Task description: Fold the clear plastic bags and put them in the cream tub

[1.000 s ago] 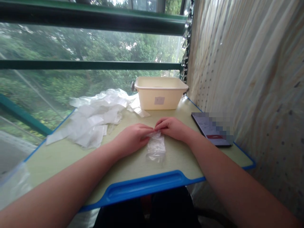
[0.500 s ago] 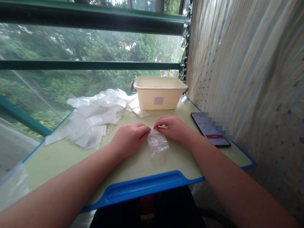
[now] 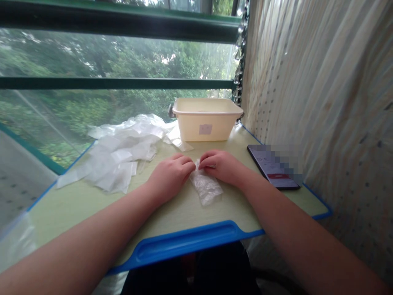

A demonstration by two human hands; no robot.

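Note:
A small clear plastic bag [image 3: 208, 189], crinkled and shiny, hangs down toward me over the table top between my hands. My left hand [image 3: 172, 176] pinches its upper edge from the left, fingers pressed together. From the right, my right hand [image 3: 223, 166] grips the same edge between thumb and fingertips, a short gap away from the left. Whether anything lies inside the bag I cannot make out. Left of my left hand spreads a loose heap of clear and whitish plastic bags [image 3: 113, 159].
A cream plastic bin [image 3: 190, 127] with a small label stands at the back of the blue-edged table [image 3: 166, 213]. At the right lies a phone [image 3: 272, 168]. Another plastic bag [image 3: 18, 241] shows at the lower left. Window bars and a curtain [image 3: 307, 82] border the table.
The bag's lower part has swung slightly to the right and toward me and looks more spread out. Both hands keep their pinch on its top edge, nearly in the same place.

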